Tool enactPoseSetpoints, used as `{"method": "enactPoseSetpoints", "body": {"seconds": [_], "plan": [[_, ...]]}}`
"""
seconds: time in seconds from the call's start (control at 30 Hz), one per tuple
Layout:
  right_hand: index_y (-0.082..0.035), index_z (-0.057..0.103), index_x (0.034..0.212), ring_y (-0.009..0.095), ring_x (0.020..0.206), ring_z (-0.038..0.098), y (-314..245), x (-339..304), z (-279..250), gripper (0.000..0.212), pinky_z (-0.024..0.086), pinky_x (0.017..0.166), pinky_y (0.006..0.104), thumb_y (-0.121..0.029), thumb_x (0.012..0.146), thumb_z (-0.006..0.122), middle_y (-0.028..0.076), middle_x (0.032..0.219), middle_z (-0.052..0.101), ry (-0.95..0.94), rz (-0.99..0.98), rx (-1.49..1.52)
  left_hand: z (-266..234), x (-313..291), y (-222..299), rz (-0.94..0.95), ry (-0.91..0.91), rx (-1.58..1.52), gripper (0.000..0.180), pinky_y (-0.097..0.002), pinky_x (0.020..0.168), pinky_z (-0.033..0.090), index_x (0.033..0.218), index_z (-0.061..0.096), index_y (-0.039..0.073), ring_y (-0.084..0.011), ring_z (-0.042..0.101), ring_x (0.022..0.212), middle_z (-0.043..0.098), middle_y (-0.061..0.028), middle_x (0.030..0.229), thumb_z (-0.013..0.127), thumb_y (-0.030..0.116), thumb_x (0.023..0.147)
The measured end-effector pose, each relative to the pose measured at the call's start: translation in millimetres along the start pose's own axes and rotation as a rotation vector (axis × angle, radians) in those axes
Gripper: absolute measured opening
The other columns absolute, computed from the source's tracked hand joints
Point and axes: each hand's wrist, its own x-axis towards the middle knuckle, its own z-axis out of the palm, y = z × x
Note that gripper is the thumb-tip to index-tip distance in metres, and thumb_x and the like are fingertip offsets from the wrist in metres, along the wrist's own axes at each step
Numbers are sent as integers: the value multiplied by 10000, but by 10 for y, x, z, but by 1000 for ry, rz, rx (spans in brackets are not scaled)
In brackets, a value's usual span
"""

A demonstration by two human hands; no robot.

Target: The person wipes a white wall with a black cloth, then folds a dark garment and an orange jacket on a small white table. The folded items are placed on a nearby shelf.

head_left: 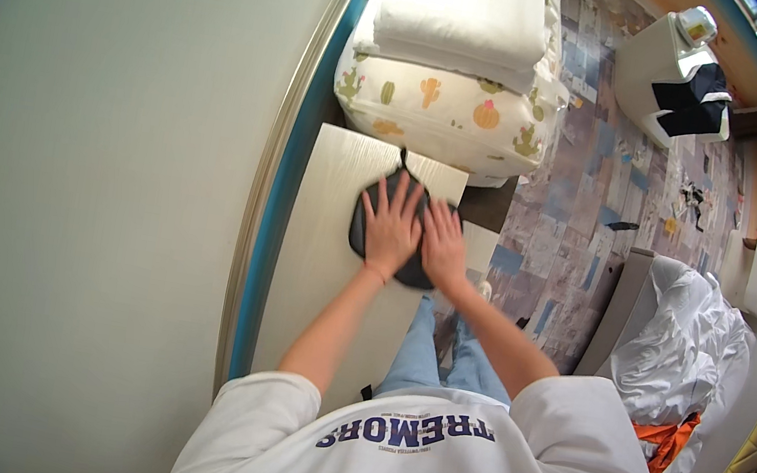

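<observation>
A dark grey soft pouch (413,273) lies on a pale wood-grain tabletop (316,256), with a thin black loop sticking out at its far end. My left hand (392,229) rests flat on top of it, fingers spread and pointing away from me. Close beside it, my right hand (443,247) is pressed on the pouch's right part, its fingers stretched out and a little blurred. Both palms cover much of the pouch, so its middle is hidden. Whether it holds anything inside I cannot tell.
Beyond the table stands a cactus-print bundle (406,92) with folded white bedding (463,12) on top. A white plastic piece of furniture (638,70) holds dark cloth (697,101). Crumpled white fabric (694,336) and orange cloth (666,443) lie right. A pale panel (111,174) borders the left.
</observation>
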Motion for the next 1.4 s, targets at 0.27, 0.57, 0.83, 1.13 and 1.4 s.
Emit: {"method": "enactPoseSetpoints", "body": {"seconds": [0.27,0.57,0.83,1.13,1.4], "plan": [[9,497,1352,316,1428,367,-358,-669,-158,488,287,1165,484,-96,879,557,168,1512,414,-278,-107,27,-71,-1120,63,-213,-64,-10,679,-641,1157,112,1523,378,229,-419,197,1476,238,-55,1629,538,352,874],[-22,497,1373,300,1421,357,2,593,44,527,289,1163,455,-122,861,576,146,1503,418,-175,-69,-12,13,79,-504,-229,102,225,637,-645,1136,184,1527,360,204,-427,220,1462,256,-80,1617,531,359,933],[-80,459,1437,271,1467,289,264,-152,-343,597,339,1103,537,-161,860,588,100,1583,316,-384,-83,-155,55,-93,-227,-142,-27,81,644,-723,1108,84,1528,357,197,-440,69,1496,178,-100,1637,539,448,964],[-57,594,1249,319,1148,600,121,-844,-607,414,494,935,429,-144,845,621,172,1375,538,-497,105,147,201,-579,227,-109,-94,226,659,-679,1138,102,1545,326,192,-451,93,1494,151,-70,1653,506,413,950],[-79,664,1057,356,926,671,1035,-1967,-980,253,545,769,482,-200,839,621,155,961,695,-658,744,84,511,-76,160,-230,16,330,487,-559,1131,275,1495,391,76,-388,184,1490,207,-55,1638,375,270,1049]]}}
